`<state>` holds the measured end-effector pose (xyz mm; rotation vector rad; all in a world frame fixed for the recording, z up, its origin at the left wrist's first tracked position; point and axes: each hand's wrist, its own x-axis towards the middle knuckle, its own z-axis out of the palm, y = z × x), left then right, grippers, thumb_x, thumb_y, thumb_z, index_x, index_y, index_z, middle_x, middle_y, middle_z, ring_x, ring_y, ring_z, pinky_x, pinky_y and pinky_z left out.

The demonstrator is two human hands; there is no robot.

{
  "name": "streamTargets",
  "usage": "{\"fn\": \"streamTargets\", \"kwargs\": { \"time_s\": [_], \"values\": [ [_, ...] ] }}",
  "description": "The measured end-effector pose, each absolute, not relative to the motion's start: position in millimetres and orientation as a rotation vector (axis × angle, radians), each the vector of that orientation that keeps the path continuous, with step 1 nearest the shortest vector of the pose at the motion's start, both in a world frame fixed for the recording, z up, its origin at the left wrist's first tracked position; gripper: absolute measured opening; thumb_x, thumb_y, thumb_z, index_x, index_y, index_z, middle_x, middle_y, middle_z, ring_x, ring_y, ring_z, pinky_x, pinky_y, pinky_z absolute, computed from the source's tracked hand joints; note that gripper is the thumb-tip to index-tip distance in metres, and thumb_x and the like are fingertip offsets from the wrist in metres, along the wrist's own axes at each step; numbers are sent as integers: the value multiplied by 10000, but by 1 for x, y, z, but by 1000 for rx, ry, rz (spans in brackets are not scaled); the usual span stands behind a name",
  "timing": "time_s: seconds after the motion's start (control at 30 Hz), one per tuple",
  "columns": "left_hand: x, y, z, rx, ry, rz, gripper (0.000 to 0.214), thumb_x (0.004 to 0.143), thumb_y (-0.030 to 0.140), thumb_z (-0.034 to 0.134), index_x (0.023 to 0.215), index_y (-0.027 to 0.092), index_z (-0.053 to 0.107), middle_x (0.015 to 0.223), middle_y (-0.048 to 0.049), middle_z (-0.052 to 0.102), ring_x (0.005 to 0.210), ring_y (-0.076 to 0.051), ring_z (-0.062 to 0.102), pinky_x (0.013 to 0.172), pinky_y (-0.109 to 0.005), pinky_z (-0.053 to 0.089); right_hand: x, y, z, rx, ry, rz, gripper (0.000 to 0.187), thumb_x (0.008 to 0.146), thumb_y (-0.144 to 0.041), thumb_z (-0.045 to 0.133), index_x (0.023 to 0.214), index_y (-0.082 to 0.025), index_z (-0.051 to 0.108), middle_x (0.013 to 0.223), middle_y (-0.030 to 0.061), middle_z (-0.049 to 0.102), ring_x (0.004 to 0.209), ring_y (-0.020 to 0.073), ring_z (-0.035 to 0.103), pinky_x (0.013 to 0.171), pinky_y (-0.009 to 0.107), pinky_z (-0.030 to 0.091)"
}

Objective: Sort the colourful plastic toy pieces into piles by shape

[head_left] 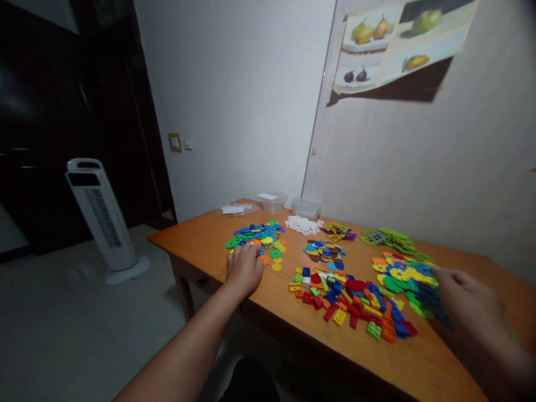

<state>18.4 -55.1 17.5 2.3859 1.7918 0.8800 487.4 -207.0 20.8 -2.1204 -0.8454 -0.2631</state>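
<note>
My left hand rests at the near edge of a pile of colourful notched plastic discs. Its fingers reach forward, apart, onto the nearest discs. Over on the right, my right hand is slightly blurred, beside a second pile of yellow, green, orange and blue discs. Its fingers are bent together, and whatever they hold is hidden. Between the hands lies a spread of building bricks in red, blue, yellow, orange and green. Behind them is a smaller pile of round discs.
White lattice pieces, purple and yellow pieces and green and grey pieces lie farther back on the wooden table. Clear plastic containers stand at the back corner. A tower fan stands left on the floor.
</note>
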Motion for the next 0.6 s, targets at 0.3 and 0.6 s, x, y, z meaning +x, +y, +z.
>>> {"fn": "streamTargets", "kwargs": {
  "time_s": [0.3, 0.6],
  "values": [
    [23, -52, 15, 2544, 1802, 693, 316, 936, 446, 568, 1080, 233, 751, 1226, -146, 669, 1162, -366, 555, 983, -516, 420, 468, -209, 9, -2133, -989, -297, 483, 890, -638, 469, 904, -242, 746, 881, 119, 742, 834, 315, 675, 666, 386, 434],
    [26, -55, 18, 2519, 1857, 708, 347, 1052, 385, 439, 1032, 218, 743, 1212, -136, 720, 1165, -323, 602, 986, -457, 414, 464, -209, 10, -2157, -990, -287, 518, 922, -644, 424, 945, -241, 750, 931, 121, 757, 865, 311, 693, 677, 382, 456]
  ]
}}
